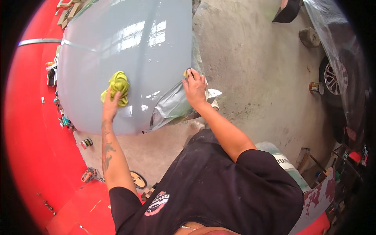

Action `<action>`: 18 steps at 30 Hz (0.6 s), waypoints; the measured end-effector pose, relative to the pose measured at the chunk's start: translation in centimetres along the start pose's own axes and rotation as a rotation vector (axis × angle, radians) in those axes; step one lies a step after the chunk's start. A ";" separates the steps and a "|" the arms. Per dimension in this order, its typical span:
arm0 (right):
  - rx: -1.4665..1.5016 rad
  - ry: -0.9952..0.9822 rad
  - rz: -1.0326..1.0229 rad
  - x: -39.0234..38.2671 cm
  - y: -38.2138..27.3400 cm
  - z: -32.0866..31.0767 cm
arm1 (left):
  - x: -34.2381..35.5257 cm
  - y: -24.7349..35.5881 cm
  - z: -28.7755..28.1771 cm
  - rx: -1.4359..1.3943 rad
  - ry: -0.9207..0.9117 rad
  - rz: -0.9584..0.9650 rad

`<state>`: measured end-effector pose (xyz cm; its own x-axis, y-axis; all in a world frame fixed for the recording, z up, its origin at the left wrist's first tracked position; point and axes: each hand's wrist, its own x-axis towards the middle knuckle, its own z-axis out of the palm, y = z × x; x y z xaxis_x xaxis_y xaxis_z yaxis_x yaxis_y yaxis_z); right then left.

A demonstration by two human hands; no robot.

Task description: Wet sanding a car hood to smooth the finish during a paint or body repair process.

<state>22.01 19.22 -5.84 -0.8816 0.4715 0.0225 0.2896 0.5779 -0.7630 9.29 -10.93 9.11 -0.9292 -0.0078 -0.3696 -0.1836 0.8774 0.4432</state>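
A smooth grey car bonnet (105,66) spreads out before me, glossy, with small wet-looking drops and window reflections. My left hand (111,105) presses a crumpled yellow-green cloth (118,87) onto it. At the panel's right edge, my right hand (195,88) pinches a small tan piece with a dark edge (186,73); it could be sandpaper, but most of it is behind the fingers. Below that hand, silvery masking sheet (170,105) covers the near right corner, wrinkled and partly loose.
A red wall or panel (31,117) runs along the left, with small tools and bottles beside it. Cans (87,143) stand on the concrete floor (250,78). To the right are a plastic-draped car's wheel (333,76), a stone-like block (309,37) and a white bucket (288,162).
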 end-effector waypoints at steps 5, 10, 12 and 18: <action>0.025 0.047 0.020 0.9 0.2 -0.4 | 0.9 -1.6 4.0 0.157 0.032 -0.013; -0.030 0.026 -0.008 -0.7 0.6 0.6 | 1.1 -2.9 3.6 0.138 0.018 0.038; -0.100 0.077 0.023 0.7 0.0 0.5 | 1.2 -2.9 3.7 0.153 0.011 0.050; -0.139 0.091 0.010 -1.1 0.0 1.0 | 1.5 -3.3 2.9 0.158 -0.051 0.064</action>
<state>22.58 18.05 -6.47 -0.8428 0.5325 0.0782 0.3529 0.6565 -0.6667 9.49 -12.41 4.71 -0.9192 0.0708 -0.3873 -0.0688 0.9397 0.3350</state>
